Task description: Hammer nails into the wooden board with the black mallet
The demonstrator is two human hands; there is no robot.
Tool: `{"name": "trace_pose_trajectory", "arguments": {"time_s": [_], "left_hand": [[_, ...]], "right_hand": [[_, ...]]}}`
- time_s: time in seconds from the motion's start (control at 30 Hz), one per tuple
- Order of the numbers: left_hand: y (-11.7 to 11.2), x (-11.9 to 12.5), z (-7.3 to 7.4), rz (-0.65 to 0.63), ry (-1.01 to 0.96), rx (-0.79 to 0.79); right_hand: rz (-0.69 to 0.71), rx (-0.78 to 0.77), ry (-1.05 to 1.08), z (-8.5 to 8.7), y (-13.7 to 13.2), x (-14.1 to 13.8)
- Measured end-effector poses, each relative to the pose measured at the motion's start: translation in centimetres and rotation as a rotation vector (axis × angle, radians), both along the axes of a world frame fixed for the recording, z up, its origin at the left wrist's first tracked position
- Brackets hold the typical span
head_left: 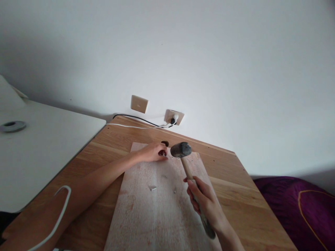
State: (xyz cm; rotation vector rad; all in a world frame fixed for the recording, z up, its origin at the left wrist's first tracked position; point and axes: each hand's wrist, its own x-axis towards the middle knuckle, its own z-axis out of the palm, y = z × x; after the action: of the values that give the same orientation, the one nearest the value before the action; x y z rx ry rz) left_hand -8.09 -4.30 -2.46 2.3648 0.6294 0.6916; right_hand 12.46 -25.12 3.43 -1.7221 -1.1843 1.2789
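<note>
My right hand (202, 197) is wrapped around the wooden handle of a rubber mallet (181, 150), its black head raised above the far part of a whitish wooden board (157, 216). At the board's far edge, my left hand (154, 152) is closed in a pinch on what looks like a thin nail, mostly hidden by the fingers. Several thin nails (191, 160) show in a row to the right of those fingers, partly behind the mallet head. A small metal piece (153, 188) lies mid-board, and a smaller one (175, 191) is to its right.
Under the board is a wooden table (227, 181) against a white wall. Black and white cables run to a wall socket (174, 117). A white surface (57, 136) with a grey roll (13, 126) adjoins on the left. Purple fabric (290, 205) bulges at right; a white cable (62, 212) crosses my left arm.
</note>
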Motion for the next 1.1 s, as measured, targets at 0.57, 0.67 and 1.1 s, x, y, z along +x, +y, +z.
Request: {"name": "trace_pose_trajectory", "arguments": {"time_s": [0.57, 0.67, 1.1], "left_hand": [[-0.1, -0.1, 0.0, 0.017, -0.002, 0.041], [0.2, 0.0, -0.2, -0.007, -0.017, 0.003], [0.3, -0.1, 0.0, -0.017, 0.0, -0.061]], "right_hand": [[0.089, -0.049, -0.06, -0.1, 0.3, -0.6], [0.027, -0.005, -0.009, -0.2, -0.1, -0.4], [-0.056, 0.101, 0.094, 0.7, -0.6, 0.2]]}}
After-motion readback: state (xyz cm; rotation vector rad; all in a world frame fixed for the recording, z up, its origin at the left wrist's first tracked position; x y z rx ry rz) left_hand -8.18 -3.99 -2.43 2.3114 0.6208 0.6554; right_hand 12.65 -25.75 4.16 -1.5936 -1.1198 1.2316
